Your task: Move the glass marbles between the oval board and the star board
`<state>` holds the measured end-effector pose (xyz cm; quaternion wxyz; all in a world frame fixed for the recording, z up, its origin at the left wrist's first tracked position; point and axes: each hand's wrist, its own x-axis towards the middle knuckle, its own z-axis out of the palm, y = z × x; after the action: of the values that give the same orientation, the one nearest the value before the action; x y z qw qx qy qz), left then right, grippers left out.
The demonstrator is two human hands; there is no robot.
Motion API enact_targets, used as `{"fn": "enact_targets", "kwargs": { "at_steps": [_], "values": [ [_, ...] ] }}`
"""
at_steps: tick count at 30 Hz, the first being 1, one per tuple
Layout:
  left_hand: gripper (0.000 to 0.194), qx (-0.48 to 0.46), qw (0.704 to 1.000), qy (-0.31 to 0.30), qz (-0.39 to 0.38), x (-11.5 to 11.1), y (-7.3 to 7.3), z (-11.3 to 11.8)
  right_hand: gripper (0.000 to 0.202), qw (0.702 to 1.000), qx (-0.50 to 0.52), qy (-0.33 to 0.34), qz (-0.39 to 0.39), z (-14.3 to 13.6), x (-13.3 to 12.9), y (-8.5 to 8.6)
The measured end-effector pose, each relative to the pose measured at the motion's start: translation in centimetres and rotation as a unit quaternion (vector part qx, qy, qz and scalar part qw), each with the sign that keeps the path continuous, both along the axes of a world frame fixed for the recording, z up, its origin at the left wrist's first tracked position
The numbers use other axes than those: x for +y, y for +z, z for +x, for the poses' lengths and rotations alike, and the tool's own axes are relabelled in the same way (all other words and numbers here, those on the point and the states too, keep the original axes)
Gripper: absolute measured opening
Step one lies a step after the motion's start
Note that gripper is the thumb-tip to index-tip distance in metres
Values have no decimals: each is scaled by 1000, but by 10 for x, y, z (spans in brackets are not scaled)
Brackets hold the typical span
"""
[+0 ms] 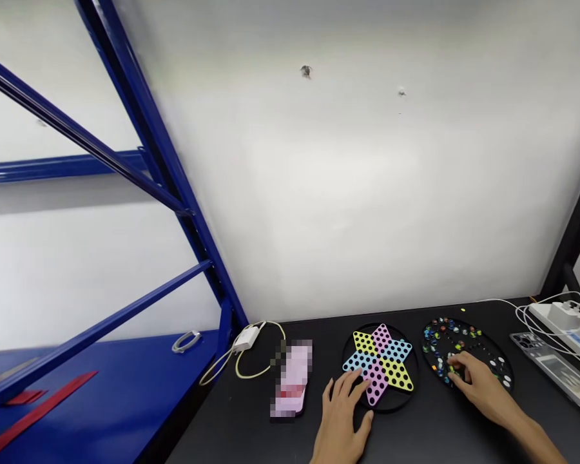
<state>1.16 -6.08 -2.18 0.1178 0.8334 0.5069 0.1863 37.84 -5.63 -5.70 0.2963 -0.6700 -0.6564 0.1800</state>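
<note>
A star-shaped Chinese checkers board point(379, 365) in yellow, pink and blue, dotted with dark holes, lies on a round black base. My left hand point(342, 419) rests at its lower left, open, with spread fingers touching the near points of the star. To the right is a round black tray point(493, 351) with many coloured glass marbles point(435, 335) along its left and upper side and some white ones at its right. My right hand point(476, 385) reaches into this tray, thumb and forefinger curled around a small marble, which is partly hidden.
A pink phone point(297, 374), partly blurred, lies left of the board beside a white charger point(246, 338) and its cable. Another phone or case point(555, 370) and a white power strip point(573, 332) are at the right. Blue rack posts point(174, 167) stand left.
</note>
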Motion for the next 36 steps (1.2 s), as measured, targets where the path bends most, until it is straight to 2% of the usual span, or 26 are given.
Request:
{"fn": "enact_targets", "kwargs": {
  "at_steps": [8, 17, 23, 26, 28, 29, 31, 33, 34, 35, 36],
  "values": [
    [55, -2, 1000, -1, -17, 1, 0, -1, 26, 999, -39, 26, 6, 2, 16, -6],
    [56, -5, 1000, -2, -9, 0, 0, -1, 31, 998, -54, 9, -9, -6, 36, 14],
    [55, -5, 1000, -6, -24, 1, 0, -2, 25, 997, -58, 24, -33, -11, 49, 12],
    [55, -7, 1000, -6, -18, 1, 0, -2, 22, 999, 26, 4, -18, -9, 51, 18],
    [55, -7, 1000, -5, -11, 1, 0, -2, 26, 987, 158, -20, -18, -6, 50, 28],
    [55, -6, 1000, -4, -12, 0, 1, -1, 29, 969, 243, -37, -19, -4, 48, 35],
    [54, -5, 1000, -2, -24, 0, 2, 0, 32, 908, 412, -75, -23, -1, 45, 46],
    [54, -7, 999, 2, -33, -1, 3, 0, 31, 852, 514, -94, -27, 2, 42, 52],
    [55, -8, 999, 1, -34, -1, 3, 0, 29, 844, 527, -95, -29, 4, 40, 53],
    [55, -9, 999, 0, -33, -1, 4, 0, 28, 853, 512, -94, -34, 6, 39, 51],
    [55, -9, 1000, -2, -30, 0, 4, 0, 28, 876, 473, -89, -38, 7, 38, 48]
  ]
}}
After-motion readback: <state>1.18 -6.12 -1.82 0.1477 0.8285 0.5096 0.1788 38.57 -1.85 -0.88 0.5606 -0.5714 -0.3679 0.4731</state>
